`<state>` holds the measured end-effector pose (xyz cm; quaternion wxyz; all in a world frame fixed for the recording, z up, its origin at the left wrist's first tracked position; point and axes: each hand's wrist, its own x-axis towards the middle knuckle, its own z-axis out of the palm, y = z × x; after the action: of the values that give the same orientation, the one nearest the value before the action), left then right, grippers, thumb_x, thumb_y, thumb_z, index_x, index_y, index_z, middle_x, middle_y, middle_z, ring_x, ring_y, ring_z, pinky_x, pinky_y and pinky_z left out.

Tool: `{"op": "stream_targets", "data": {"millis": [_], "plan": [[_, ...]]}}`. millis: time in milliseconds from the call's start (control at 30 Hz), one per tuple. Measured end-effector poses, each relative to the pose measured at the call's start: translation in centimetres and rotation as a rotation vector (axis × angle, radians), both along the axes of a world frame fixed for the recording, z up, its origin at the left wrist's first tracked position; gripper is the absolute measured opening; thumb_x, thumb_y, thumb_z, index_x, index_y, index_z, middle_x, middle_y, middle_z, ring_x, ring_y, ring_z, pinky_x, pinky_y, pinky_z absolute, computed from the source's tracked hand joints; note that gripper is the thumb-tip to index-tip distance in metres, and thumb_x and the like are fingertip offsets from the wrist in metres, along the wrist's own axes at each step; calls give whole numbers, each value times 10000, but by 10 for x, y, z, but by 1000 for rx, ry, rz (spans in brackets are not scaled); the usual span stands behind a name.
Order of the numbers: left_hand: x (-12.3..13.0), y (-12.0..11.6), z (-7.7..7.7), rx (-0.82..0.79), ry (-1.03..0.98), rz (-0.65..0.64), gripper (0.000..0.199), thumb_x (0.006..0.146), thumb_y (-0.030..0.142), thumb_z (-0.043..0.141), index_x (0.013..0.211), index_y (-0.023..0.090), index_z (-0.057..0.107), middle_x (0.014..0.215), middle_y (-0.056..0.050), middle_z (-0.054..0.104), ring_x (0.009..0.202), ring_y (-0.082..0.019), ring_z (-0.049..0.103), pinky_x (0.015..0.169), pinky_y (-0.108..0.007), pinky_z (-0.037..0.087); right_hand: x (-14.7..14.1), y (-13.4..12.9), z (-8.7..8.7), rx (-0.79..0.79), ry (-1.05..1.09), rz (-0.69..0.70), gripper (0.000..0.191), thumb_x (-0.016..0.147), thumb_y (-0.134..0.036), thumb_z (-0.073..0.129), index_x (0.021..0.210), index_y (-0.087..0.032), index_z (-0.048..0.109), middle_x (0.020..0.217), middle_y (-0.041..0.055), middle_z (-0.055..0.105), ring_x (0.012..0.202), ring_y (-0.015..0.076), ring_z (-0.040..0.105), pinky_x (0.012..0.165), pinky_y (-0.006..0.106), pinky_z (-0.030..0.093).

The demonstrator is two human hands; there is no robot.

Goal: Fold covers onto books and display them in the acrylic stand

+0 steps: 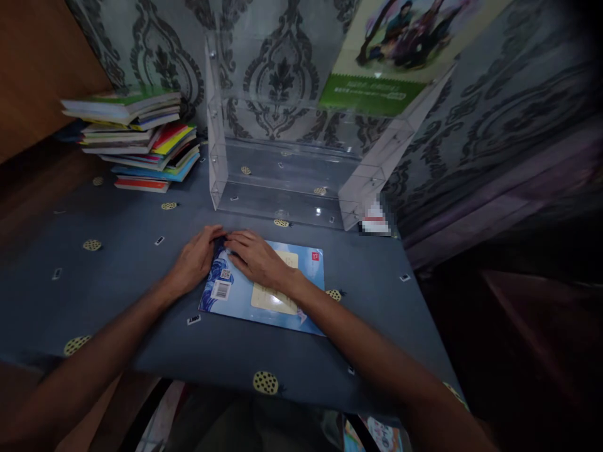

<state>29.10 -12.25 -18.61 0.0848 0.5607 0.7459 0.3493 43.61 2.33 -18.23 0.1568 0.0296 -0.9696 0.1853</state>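
Observation:
A blue paperback book (240, 304) lies back cover up on the table, showing a barcode, a QR code and a pale yellow panel. My right hand (254, 256) rests across its upper left part, palm down, fingers stretched towards the far left corner. Close beside that corner is my left hand (198, 256), fingers extended and lying along the book's left edge. The fingertips of both hands nearly meet there. My fingers partly cover the corner beneath them.
Behind the book stands a clear acrylic rack (282, 204), with a green-and-cream book (377, 94) on its upper right. A tall uneven stack of books (141, 141) is at the back left. A blurred white object (375, 220) sits by the rack's right foot. Pineapple-patterned grey cloth (141, 276) covers the table.

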Motion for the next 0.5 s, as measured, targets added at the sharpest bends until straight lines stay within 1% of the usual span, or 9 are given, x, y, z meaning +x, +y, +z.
{"op": "stream_targets", "data": {"millis": [133,200,267,367,500], "plan": [[0,1,0,-7,69,7,390,988,264,337,1325,166,507,1281,-132,702,1264,-252,617,1096,-504,491,-1,1,0,-13,-11,3,268,1039,-219,503,1234,-123,658,1343,157,672,1327,247,570,1163,451,438],[-1,2,0,-9,97,3,385,988,283,353,1315,169,522,1271,-128,705,1243,-256,620,1085,-497,496,0,1,0,-20,-30,-7,279,1044,-223,503,1259,-130,655,1382,149,656,1358,243,554,1186,464,413],[-1,2,1,-10,126,5,374,992,322,380,1300,189,545,1265,-113,707,1218,-263,623,1071,-495,500,3,0,0,-23,-51,-26,296,1051,-228,497,1296,-155,647,1430,138,630,1392,243,534,1209,504,384],[0,2,3,-19,176,-4,363,997,363,398,1268,209,584,1240,-101,714,1167,-279,628,1039,-497,504,13,1,0,-34,-71,-57,323,1055,-227,494,1347,-197,628,1479,118,596,1436,237,498,1223,530,370],[1,1,5,-55,217,-5,383,1003,376,382,1267,202,599,1223,-108,716,1131,-292,629,1009,-492,501,32,7,-2,-51,-78,-91,350,1054,-227,497,1382,-179,607,1517,120,559,1474,234,455,1243,500,368]]}}
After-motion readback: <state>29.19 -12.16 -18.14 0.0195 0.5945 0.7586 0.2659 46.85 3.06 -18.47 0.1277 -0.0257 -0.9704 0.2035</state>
